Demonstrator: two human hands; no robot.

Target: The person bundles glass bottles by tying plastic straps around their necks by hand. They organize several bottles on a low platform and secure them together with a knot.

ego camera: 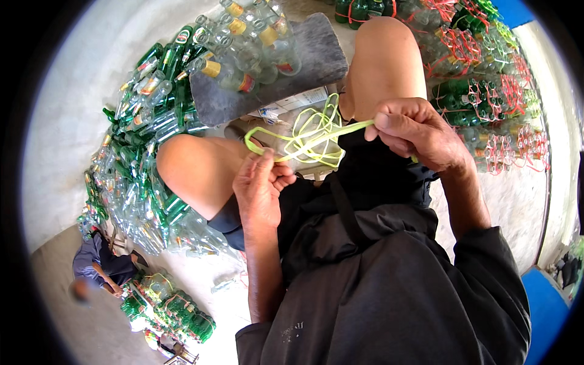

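A tangle of yellow-green plastic twine (315,141) hangs between my knees, stretched from one hand to the other. My left hand (262,182) pinches one part of it between thumb and fingers, beside a bent loop. Higher and to the right, my right hand (408,130) grips a flattened length of the same twine, with a short bit showing below the fist. Beyond the twine stands a dark grey slab (315,50). Several clear glass bottles (246,50) with gold and red labels are grouped upright on it.
Loose green and clear bottles (141,150) are heaped against the wall at left. Bundles of bottles tied with red twine (474,96) line the right side. At lower left, another person (102,260) sits by tied green bottles (178,310). A printed carton (301,99) lies under the slab.
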